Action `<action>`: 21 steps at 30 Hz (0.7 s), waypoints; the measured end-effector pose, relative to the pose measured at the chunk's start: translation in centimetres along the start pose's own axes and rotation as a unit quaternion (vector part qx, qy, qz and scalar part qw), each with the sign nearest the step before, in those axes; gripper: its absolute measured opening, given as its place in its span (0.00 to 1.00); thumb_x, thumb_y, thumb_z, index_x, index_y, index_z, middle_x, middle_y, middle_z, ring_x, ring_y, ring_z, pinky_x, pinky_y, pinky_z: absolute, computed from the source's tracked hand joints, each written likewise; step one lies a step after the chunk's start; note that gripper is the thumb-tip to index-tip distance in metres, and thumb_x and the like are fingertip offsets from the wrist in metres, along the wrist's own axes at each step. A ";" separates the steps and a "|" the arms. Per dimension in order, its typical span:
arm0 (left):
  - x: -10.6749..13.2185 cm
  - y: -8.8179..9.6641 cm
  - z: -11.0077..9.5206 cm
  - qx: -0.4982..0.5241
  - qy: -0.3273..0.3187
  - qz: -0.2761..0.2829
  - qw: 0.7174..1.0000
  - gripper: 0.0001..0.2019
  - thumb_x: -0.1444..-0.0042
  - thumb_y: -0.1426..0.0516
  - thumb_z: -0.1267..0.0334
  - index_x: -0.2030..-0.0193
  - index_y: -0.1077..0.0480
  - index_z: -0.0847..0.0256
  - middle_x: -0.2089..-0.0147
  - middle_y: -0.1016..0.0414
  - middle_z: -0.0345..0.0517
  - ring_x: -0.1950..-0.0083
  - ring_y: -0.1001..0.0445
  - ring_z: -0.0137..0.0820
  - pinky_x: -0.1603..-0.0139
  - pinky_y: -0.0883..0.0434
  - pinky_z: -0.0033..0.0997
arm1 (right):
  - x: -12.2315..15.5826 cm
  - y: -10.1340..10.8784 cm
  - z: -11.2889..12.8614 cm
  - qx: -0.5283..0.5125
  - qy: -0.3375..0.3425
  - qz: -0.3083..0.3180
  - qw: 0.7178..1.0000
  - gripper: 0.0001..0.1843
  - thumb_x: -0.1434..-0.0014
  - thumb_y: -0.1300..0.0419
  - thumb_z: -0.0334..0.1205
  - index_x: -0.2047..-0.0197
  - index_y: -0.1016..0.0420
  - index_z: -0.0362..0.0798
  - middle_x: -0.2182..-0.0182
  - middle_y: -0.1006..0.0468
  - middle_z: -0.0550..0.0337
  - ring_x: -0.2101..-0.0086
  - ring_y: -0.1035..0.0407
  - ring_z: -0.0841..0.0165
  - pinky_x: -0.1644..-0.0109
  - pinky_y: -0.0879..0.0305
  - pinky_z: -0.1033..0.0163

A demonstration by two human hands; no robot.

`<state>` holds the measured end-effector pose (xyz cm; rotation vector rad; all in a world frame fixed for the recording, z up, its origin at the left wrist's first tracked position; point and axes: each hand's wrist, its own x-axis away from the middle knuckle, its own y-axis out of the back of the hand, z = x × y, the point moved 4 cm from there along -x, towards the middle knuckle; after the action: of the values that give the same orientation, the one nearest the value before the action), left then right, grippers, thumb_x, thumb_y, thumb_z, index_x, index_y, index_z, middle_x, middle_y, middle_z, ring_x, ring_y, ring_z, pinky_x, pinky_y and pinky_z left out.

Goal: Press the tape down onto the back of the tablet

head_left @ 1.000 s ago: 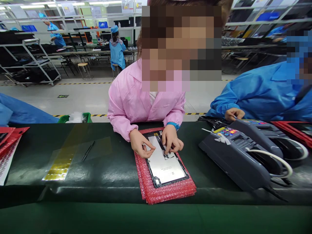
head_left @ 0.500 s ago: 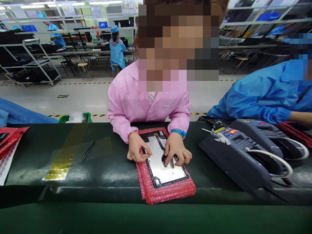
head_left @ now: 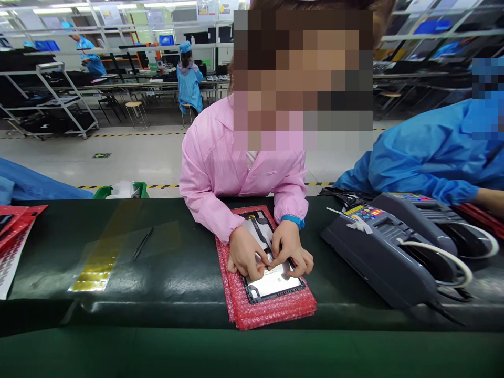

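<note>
Neither of my own hands is in view. Facing me across the table is a person in a pink smock [head_left: 244,168], bent over a flat tablet-like panel [head_left: 262,287] with a silver back and black frame. It lies on a stack of red bubble-wrap bags [head_left: 275,312]. That person's hand on the image left [head_left: 247,254] has its fingers bent over the panel's middle. Their other hand [head_left: 290,247], with a blue band at the wrist, reaches in from the right. The fingertips of both meet over the panel; anything small between them cannot be made out.
Tweezers [head_left: 142,244] and a clear sheet with yellow film strips [head_left: 94,270] lie left on the dark green table [head_left: 189,294]. Two grey machines [head_left: 378,257] with white cables stand right. A blue-sleeved person [head_left: 417,152] sits beyond them. Red bags [head_left: 23,223] lie far left.
The pink-smocked person leans toward the image right. Their image-left hand has moved from the panel's left edge to its middle, meeting the other hand, which has shifted slightly. The panel stays put.
</note>
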<state>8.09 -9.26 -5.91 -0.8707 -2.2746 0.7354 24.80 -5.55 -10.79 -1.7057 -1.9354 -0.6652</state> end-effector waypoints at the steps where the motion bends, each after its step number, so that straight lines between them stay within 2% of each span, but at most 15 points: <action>1: 0.1 0.0 0.1 -0.005 0.002 0.001 1.000 0.31 0.59 0.27 0.40 0.73 0.39 0.61 0.64 0.66 0.35 0.66 0.57 0.24 0.51 0.49 0.27 | 0.0 -0.2 -0.2 -0.015 0.019 -0.019 1.000 0.20 0.46 0.41 0.22 0.51 0.18 0.39 0.43 0.34 0.40 0.36 0.38 0.65 0.36 0.34 0.55; 4: 0.2 0.4 0.3 -0.020 0.009 0.003 1.000 0.32 0.58 0.28 0.37 0.73 0.40 0.61 0.64 0.67 0.35 0.66 0.59 0.25 0.52 0.50 0.29 | 0.3 -0.7 -0.9 -0.049 0.084 -0.099 0.990 0.19 0.50 0.36 0.24 0.53 0.21 0.38 0.44 0.35 0.39 0.32 0.43 0.68 0.35 0.37 0.58; 6: 0.2 0.6 0.4 -0.037 0.011 0.004 0.999 0.32 0.57 0.30 0.36 0.73 0.41 0.59 0.64 0.67 0.35 0.66 0.60 0.26 0.52 0.50 0.30 | 0.4 -1.0 -1.2 -0.022 0.094 -0.120 0.988 0.23 0.54 0.31 0.27 0.52 0.21 0.40 0.44 0.36 0.39 0.34 0.41 0.65 0.37 0.32 0.58; 8: 0.2 0.7 0.4 -0.062 0.009 0.002 0.998 0.31 0.55 0.32 0.36 0.73 0.42 0.58 0.64 0.67 0.36 0.66 0.61 0.26 0.53 0.48 0.31 | 0.3 -1.3 -1.1 0.020 0.079 -0.116 0.990 0.23 0.57 0.28 0.28 0.54 0.19 0.42 0.45 0.36 0.41 0.38 0.38 0.62 0.43 0.26 0.58; 11: 0.3 0.7 0.3 -0.081 0.008 -0.020 0.997 0.30 0.53 0.36 0.35 0.74 0.45 0.57 0.63 0.66 0.37 0.66 0.61 0.26 0.55 0.46 0.33 | 0.1 -1.2 -0.4 0.039 0.055 -0.120 0.990 0.24 0.61 0.26 0.28 0.58 0.20 0.41 0.45 0.37 0.40 0.39 0.37 0.60 0.49 0.23 0.58; 13: 0.3 0.6 0.3 -0.084 0.014 -0.026 0.996 0.31 0.56 0.34 0.36 0.75 0.48 0.57 0.63 0.67 0.37 0.66 0.62 0.26 0.56 0.45 0.33 | 0.1 -1.2 -0.1 0.048 0.037 -0.119 0.991 0.24 0.62 0.26 0.28 0.58 0.21 0.39 0.45 0.37 0.39 0.40 0.36 0.60 0.49 0.23 0.58; 16: 0.3 0.3 0.0 -0.113 0.017 0.000 0.993 0.35 0.63 0.30 0.39 0.76 0.51 0.58 0.63 0.69 0.36 0.66 0.62 0.25 0.56 0.45 0.31 | 0.3 -1.6 -0.5 0.049 0.013 -0.112 0.992 0.20 0.59 0.28 0.28 0.60 0.22 0.37 0.46 0.37 0.39 0.41 0.36 0.61 0.49 0.23 0.59; 19: 0.1 0.1 -0.2 -0.134 0.021 0.025 0.990 0.34 0.61 0.32 0.37 0.76 0.49 0.57 0.65 0.67 0.36 0.67 0.57 0.26 0.56 0.42 0.29 | 0.7 -2.3 -1.9 0.039 0.027 -0.114 0.992 0.20 0.58 0.31 0.26 0.57 0.21 0.37 0.48 0.38 0.41 0.43 0.35 0.62 0.46 0.24 0.58; 21: -0.1 -0.1 -0.1 -0.146 0.035 0.047 0.988 0.30 0.58 0.34 0.34 0.74 0.42 0.56 0.66 0.59 0.36 0.65 0.48 0.29 0.55 0.37 0.30 | 0.9 -2.6 -3.0 0.065 0.058 -0.141 0.986 0.28 0.61 0.32 0.24 0.52 0.21 0.36 0.49 0.38 0.42 0.46 0.33 0.62 0.48 0.24 0.59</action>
<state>8.22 -9.40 -5.78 -1.1251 -2.3250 0.4080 22.21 -7.08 -8.03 -1.2992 -2.1075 -0.7054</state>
